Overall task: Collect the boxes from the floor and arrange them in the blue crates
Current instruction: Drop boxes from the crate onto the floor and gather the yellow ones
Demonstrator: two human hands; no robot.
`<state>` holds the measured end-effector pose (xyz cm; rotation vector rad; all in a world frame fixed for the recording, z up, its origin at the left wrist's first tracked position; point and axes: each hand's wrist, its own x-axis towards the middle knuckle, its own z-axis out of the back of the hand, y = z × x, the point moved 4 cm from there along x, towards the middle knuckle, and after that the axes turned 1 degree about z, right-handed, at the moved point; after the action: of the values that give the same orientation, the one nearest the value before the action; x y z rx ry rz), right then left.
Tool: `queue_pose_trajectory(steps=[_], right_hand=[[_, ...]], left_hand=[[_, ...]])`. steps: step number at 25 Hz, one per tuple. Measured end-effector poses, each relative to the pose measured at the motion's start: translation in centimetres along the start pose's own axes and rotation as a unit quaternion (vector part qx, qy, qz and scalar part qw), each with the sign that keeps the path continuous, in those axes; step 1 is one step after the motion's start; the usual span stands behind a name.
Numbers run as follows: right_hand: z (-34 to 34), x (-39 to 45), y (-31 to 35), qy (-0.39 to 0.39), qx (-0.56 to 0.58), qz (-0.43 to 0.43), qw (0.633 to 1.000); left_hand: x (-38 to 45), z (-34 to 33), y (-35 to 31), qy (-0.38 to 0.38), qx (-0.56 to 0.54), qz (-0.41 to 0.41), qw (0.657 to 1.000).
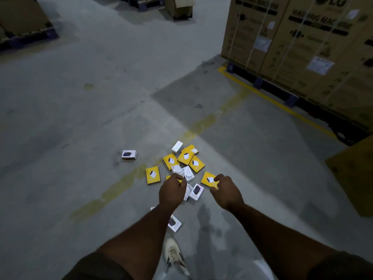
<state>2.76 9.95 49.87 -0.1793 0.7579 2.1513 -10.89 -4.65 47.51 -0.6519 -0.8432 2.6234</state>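
Note:
Several small yellow and white boxes lie scattered in a heap (186,158) on the grey concrete floor ahead of me. My right hand (227,191) grips a yellow box (207,179) at the heap's right edge. My left hand (171,188) is curled over a white box (177,170) and a partly hidden yellow one. A yellow box (153,175) lies flat to the left. One white box (129,155) sits apart further left, and another white box (174,223) lies under my left forearm. No blue crate is in view.
Large brown washing-machine cartons (302,43) stand on a dark pallet at the right behind a yellow floor line (276,102). A flat cardboard sheet (355,174) lies at the right edge. More pallets and cartons (22,23) stand far left and at the back. My shoe (173,253) is below.

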Motion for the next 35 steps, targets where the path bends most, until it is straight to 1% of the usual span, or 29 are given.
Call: queue_pose_trajectory(steps=[3,5,7,11,14,16,19,21,25,27,29,32,35], right_hand=[[0.4,4.2,0.4,0.024,-0.009,0.003,1.000],[1.1,7.6,0.2,0.034,-0.010,0.009,0.999],[2.2,11.7,0.1,0.039,-0.017,0.027,0.999],[4.7,19.7,-0.3,0.063,-0.047,0.110,0.991],[7.5,25.2,-1.4,0.109,-0.075,0.161,0.978],[9.1,28.1,-1.6,0.140,-0.095,0.189,0.967],[10.6,31.7,-1.0,0.161,-0.107,0.215,0.957],[10.9,33.6,-0.1,0.179,-0.115,0.229,0.950],[9.8,37.6,1.5,0.189,-0.121,0.236,0.945],[8.9,39.8,1.9,0.195,-0.126,0.238,0.943],[7.6,42.2,2.1,0.203,-0.132,0.245,0.939],[4.7,46.1,3.3,0.229,-0.158,0.285,0.917],[-0.1,50.5,4.8,0.265,-0.165,0.324,0.893]], left_hand=[[3.6,-0.8,-1.2,0.024,-0.006,0.010,1.000],[6.1,-1.3,-2.2,0.024,-0.018,0.024,0.999],[8.9,-2.0,-3.6,0.008,-0.024,0.045,0.999],[13.0,-2.9,-7.2,-0.042,-0.037,0.107,0.993],[14.4,-4.2,-10.1,-0.079,-0.058,0.181,0.978],[14.8,-5.5,-11.5,-0.099,-0.098,0.226,0.964],[15.4,-7.1,-13.2,-0.115,-0.138,0.258,0.949],[16.4,-8.1,-13.0,-0.116,-0.151,0.283,0.940],[20.3,-10.0,-11.7,-0.106,-0.194,0.305,0.926],[22.2,-10.6,-12.0,-0.105,-0.185,0.304,0.929],[24.2,-11.3,-11.9,-0.113,-0.192,0.310,0.924],[27.2,-12.1,-10.1,-0.133,-0.208,0.351,0.903],[30.4,-14.1,-6.5,-0.186,-0.236,0.402,0.865]])
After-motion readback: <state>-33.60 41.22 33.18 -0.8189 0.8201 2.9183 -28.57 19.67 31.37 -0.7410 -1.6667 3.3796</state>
